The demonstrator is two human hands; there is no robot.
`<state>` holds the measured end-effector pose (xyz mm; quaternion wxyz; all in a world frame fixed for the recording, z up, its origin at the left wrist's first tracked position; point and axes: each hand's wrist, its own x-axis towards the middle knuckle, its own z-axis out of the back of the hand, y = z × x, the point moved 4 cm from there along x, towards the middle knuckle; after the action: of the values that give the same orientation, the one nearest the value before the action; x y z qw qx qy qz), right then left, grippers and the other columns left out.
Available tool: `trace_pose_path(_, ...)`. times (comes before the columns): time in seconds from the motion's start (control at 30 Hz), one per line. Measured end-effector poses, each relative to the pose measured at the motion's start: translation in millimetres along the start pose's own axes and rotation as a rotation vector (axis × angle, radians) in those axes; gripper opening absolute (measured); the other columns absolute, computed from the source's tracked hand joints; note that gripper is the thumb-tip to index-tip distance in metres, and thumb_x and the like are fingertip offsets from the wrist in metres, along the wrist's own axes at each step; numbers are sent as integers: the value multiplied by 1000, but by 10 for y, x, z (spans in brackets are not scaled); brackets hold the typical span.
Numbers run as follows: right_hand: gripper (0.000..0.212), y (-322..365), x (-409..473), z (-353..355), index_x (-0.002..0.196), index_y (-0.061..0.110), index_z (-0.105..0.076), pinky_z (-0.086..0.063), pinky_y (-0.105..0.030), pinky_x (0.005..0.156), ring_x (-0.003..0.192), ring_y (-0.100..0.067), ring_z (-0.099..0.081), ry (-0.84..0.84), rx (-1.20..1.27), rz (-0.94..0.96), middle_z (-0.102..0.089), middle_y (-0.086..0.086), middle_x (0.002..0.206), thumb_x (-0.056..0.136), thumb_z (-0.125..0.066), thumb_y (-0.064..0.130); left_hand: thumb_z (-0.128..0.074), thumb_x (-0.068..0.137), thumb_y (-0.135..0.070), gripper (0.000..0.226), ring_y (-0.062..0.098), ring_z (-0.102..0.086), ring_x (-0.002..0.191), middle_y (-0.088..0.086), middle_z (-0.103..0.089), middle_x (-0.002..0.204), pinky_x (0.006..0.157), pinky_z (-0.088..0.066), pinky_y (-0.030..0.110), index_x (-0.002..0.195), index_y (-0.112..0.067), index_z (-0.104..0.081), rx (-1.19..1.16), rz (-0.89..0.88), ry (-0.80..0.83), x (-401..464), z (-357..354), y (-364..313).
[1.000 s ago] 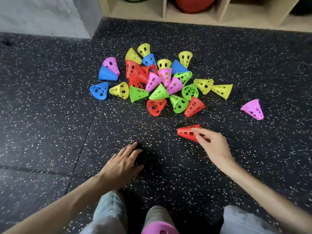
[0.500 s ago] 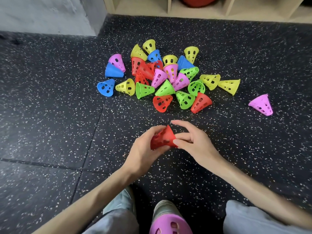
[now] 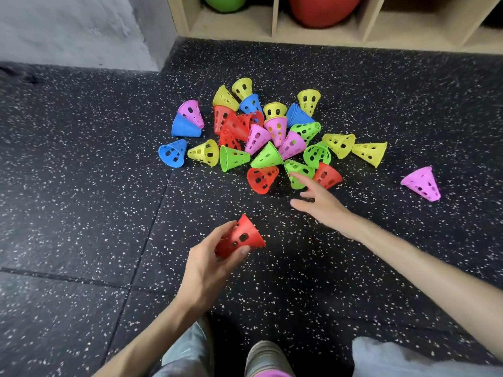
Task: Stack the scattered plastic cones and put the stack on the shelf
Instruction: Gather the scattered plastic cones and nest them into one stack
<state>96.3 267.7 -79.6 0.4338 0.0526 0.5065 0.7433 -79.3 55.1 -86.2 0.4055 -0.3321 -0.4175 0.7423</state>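
My left hand (image 3: 208, 263) grips a red perforated cone (image 3: 242, 236) just above the floor, its tip pointing up and away. My right hand (image 3: 317, 198) stretches forward with straight fingers, its fingertips at a green cone (image 3: 298, 170) on the near edge of the pile. Beside that green cone lie two red cones, one to the left (image 3: 262, 178) and one to the right (image 3: 328, 175). Several more cones in yellow, blue, pink, green and red lie heaped behind them. A lone pink cone (image 3: 422, 182) lies apart at the right. The wooden shelf (image 3: 275, 20) stands at the far edge.
The shelf compartments hold a green ball (image 3: 224, 2) and a red ball (image 3: 322, 9). A grey wall (image 3: 73, 31) stands at the far left. The floor (image 3: 81, 213) is black speckled rubber matting. My knees and a foot show at the bottom edge.
My right hand passed the red cone to my left hand, let go, and reached forward to the pile's near edge. My left hand now holds the red cone alone.
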Motion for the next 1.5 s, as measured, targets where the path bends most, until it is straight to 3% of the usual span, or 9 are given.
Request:
trace_pose_path(0.17,78,-103,288,148,160,37,-18,-35,-40,112,137,-11,-41,64,-103,-30,-6,14,169,98,-65,29,-78,83,-41,51,-2,-68,91,-29,-70,103,82,-53,17,131,-39,-61,16,11,-16,-8,-33,42)
trace_pose_path(0.33,66,-174,323,158,156,32,-36,-31,-31,111,143,-13,-41,-143,-39,9,-38,5,161,97,-66,23,-77,84,-42,55,-5,-66,84,-20,-72,100,78,-51,15,135,-32,-61,-21,31,6,23,-75,-32)
trace_pose_path(0.53,74,-121,419,116,158,34,-28,-31,-44,120,147,-18,-36,-85,-56,-23,-32,2,163,96,-67,25,-79,88,-36,55,0,-68,84,-13,-72,105,76,-54,21,139,-29,-59,17,28,20,105,-63,-115)
trace_pose_path(0.6,68,-116,424,141,156,32,-35,-35,-43,117,143,-18,-41,-138,-35,-50,-40,-2,159,96,-66,29,-79,88,-36,56,-2,-67,83,-13,-72,105,76,-52,17,139,-29,-59,45,13,20,136,-60,-148)
trace_pose_path(0.7,51,-63,272,187,147,25,-52,-42,-25,101,129,-13,-54,-296,48,8,-58,-2,142,97,-64,22,-78,88,-33,54,-5,-65,75,-13,-72,99,70,-49,12,139,-26,-59,19,23,9,149,-64,-170)
trace_pose_path(0.87,25,71,-155,210,118,20,-74,-47,-5,82,94,9,-65,-454,151,149,-71,17,107,97,-65,12,-77,89,-36,54,-8,-63,76,-17,-69,100,68,-47,10,140,-28,-59,17,34,-56,173,-96,-170)
trace_pose_path(1.07,19,307,-477,-109,95,26,-76,-52,-14,84,93,0,-70,-229,203,227,-76,17,94,93,-69,8,-77,90,-32,52,-8,-66,82,-22,-70,105,75,-52,13,138,-32,-59,-24,9,-68,110,-175,-240)
trace_pose_path(1.27,25,428,-492,-181,107,28,-68,-54,-24,90,93,-6,-72,-112,274,230,-77,8,95,93,-70,7,-76,91,-20,47,-7,-67,82,-16,-70,108,71,-50,9,134,-30,-60,-72,9,-84,117,-76,-246)
trace_pose_path(1.5,23,380,-466,-268,116,27,-68,-58,-27,85,88,-16,-74,35,294,209,-79,2,94,98,-65,13,-76,91,-22,46,-8,-63,73,-14,-69,100,66,-46,7,134,-24,-62,-35,-20,-38,188,-155,-283)
